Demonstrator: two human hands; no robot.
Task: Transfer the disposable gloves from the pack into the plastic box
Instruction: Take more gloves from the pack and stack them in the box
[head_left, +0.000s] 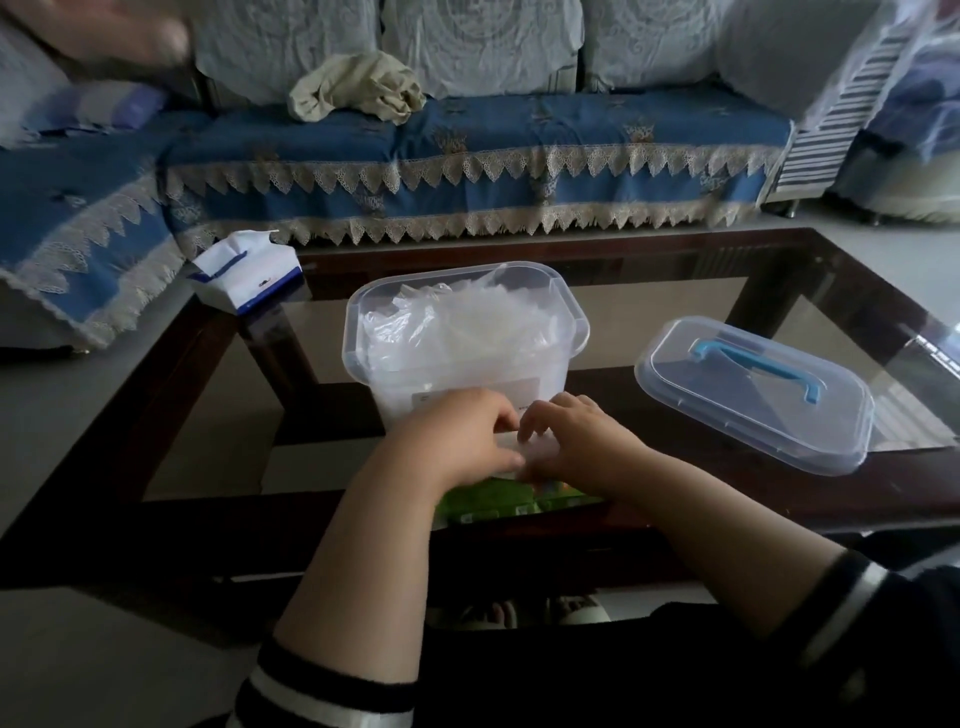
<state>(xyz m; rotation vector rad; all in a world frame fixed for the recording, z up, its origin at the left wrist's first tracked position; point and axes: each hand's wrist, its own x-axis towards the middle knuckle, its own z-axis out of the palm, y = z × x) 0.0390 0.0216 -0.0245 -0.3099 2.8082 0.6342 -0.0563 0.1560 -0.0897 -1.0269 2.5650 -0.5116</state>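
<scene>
A clear plastic box (569, 325) stands open in the middle of the glass table, holding a heap of thin transparent gloves (457, 325). In front of it, at the near table edge, lies the green glove pack (493, 496). My left hand (462, 441) and my right hand (587, 447) sit close together over the pack's top end, fingers curled and pinching clear plastic (511, 449) between them. Whether that plastic is a glove or the pack's opening I cannot tell. Most of the pack is hidden under my hands.
The box's clear lid (753, 400) with a blue handle lies to the right on the table. A white and blue tissue pack (244, 273) sits at the far left corner. A blue-covered sofa (467, 150) with a beige cloth (358, 91) runs behind the dark-framed glass table (831, 322).
</scene>
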